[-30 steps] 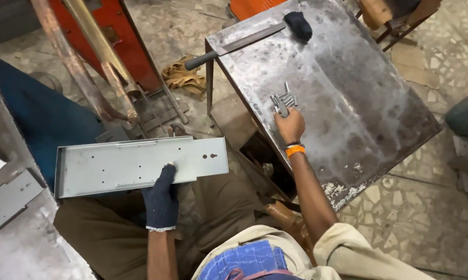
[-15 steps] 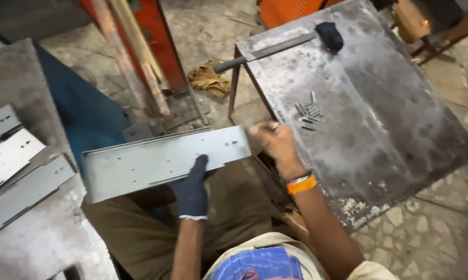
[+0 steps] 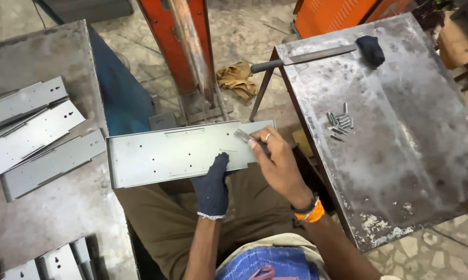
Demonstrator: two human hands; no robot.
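Two hands on grey metal panel (image 3: 177, 153), left hand (image 3: 213, 184) beneath, right hand (image 3: 275, 161) above

To your left, grey punched panels (image 3: 34, 129) are lying stacked across the metal bench (image 3: 52, 218), reaching toward its left edge. On the steel table (image 3: 410, 171) to your right, a long file (image 3: 317, 54) is resting along the far edge, its dark handle (image 3: 371, 49) pointing right. A crumpled tan rag (image 3: 237, 79) is lying on the floor beside the orange frame (image 3: 184, 46).

Gloved left hand (image 3: 211, 187) steadies metal panel (image 3: 177, 153) — right hand (image 3: 278, 165) pinches small pin (image 3: 242, 136).
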